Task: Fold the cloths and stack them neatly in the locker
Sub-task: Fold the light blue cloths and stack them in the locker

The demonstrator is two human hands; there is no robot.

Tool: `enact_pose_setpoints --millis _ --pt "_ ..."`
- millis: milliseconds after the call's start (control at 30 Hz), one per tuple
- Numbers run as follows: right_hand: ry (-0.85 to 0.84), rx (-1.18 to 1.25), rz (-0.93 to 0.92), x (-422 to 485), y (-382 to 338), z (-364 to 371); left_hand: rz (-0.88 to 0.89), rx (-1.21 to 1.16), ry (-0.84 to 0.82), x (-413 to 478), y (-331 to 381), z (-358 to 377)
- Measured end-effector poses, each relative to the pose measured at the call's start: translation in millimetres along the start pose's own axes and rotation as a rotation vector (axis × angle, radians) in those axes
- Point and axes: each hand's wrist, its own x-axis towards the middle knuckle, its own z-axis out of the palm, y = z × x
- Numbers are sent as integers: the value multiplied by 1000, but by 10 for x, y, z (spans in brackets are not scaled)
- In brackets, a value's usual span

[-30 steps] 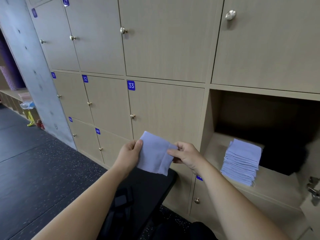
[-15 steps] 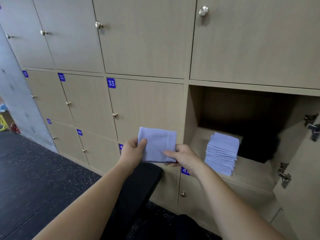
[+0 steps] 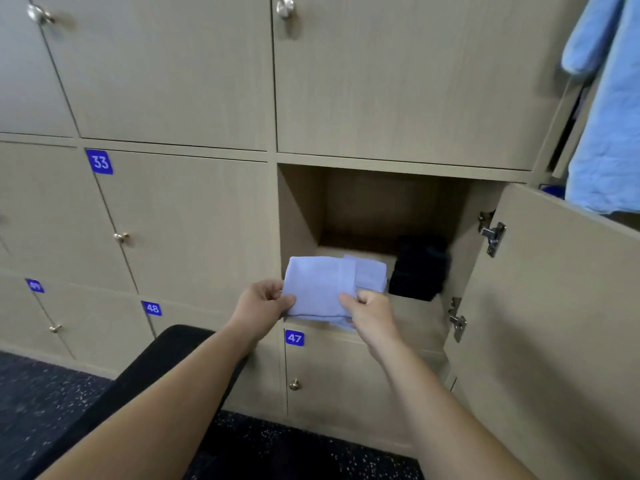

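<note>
A folded lavender cloth [image 3: 317, 287] is held flat at the mouth of the open locker [image 3: 367, 209]. My left hand [image 3: 263, 304] pinches its left edge and my right hand [image 3: 372, 311] pinches its front right corner. Just behind and right of it, the stack of folded lavender cloths [image 3: 369, 273] sits on the locker floor, mostly hidden by the held cloth. A dark folded bundle [image 3: 419, 270] lies to the right of the stack inside the locker.
The locker door [image 3: 554, 323] stands open to the right with metal hinges [image 3: 491, 235]. Closed lockers numbered 33, 47 and 48 surround the opening. Light blue fabric [image 3: 609, 109] hangs at the upper right. A black seat [image 3: 166, 358] is below my left arm.
Both hands carried the folded cloth to the right, from in front of locker 33 to the open locker's mouth, over the stack. My view turned right as well.
</note>
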Motion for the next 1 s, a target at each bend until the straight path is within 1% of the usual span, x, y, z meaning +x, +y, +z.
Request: enact_pose_setpoints --millis 100,267,467,667,833,1000 --pt "41 -57 -2 87 103 -236 -10 11 -7 180 8 275" --pt "243 -154 -15 291 248 -429 37 95 -1 519 21 657" --pt "356 -234 -42 725 260 -487 66 42 -4 1058 29 920" --pt "384 -230 -32 1235 333 -434 30 -5 -24 1551 -37 1061" --pt "393 -223 -16 1445 448 -429 31 -23 -59 1803 -143 1138" --pt "367 -216 6 1509 575 -395 11 47 -56 1927 -312 1204"
